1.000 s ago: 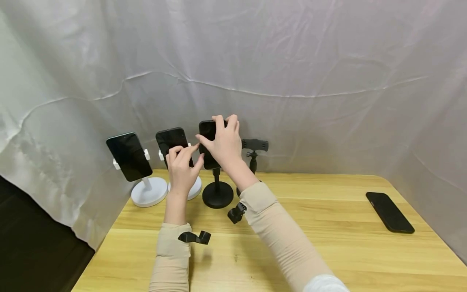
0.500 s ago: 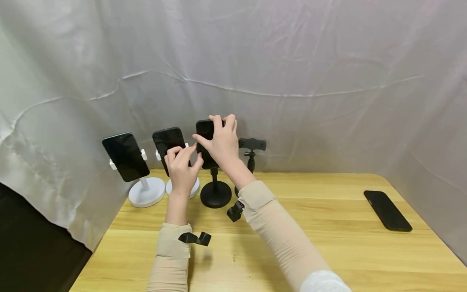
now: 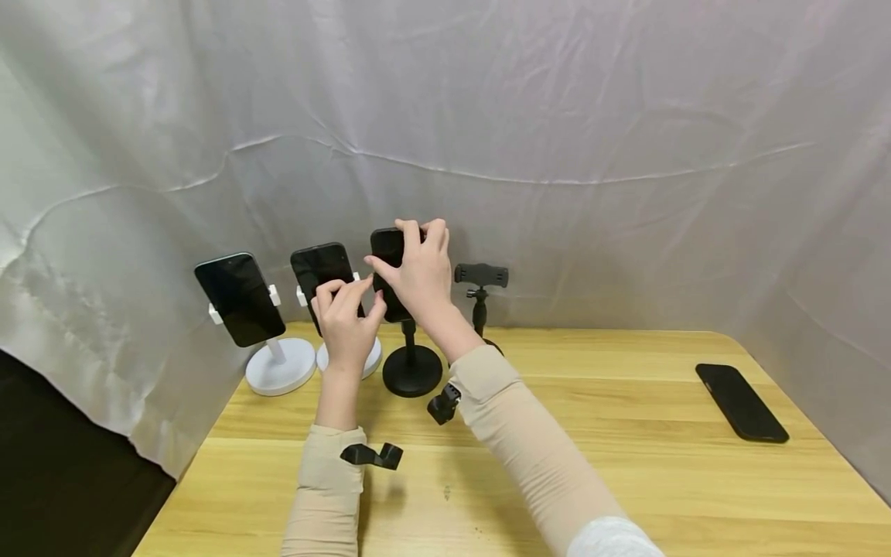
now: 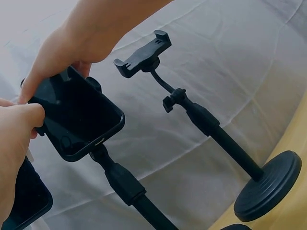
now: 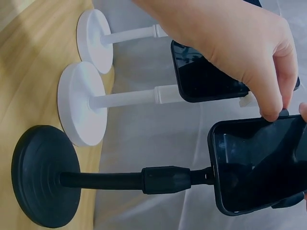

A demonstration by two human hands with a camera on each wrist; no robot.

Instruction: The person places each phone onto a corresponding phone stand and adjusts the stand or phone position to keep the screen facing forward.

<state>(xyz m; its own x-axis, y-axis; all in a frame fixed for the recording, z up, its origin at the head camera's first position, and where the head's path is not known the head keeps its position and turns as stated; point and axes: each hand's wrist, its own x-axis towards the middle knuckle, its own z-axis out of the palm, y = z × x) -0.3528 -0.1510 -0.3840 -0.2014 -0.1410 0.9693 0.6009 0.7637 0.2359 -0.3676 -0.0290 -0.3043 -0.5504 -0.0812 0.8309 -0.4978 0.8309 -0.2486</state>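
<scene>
Phone [image 3: 387, 245] sits in the black stand [image 3: 412, 373] ahead of you in the head view; your right hand [image 3: 421, 275] grips its upper part, and your left hand [image 3: 346, 323] is at its left edge. To your left, a white stand [image 3: 281, 367] bears the outer phone [image 3: 240, 300]. To your right, a thin stand [image 3: 479, 311] rises nearby, and a flat phone [image 3: 742, 403] lies on the table [image 3: 592, 456]. In the left wrist view, your right thumb touches the held phone's edge. In the right wrist view, your left thumb and finger pinch the clip [image 5: 284, 113] on its side.
</scene>
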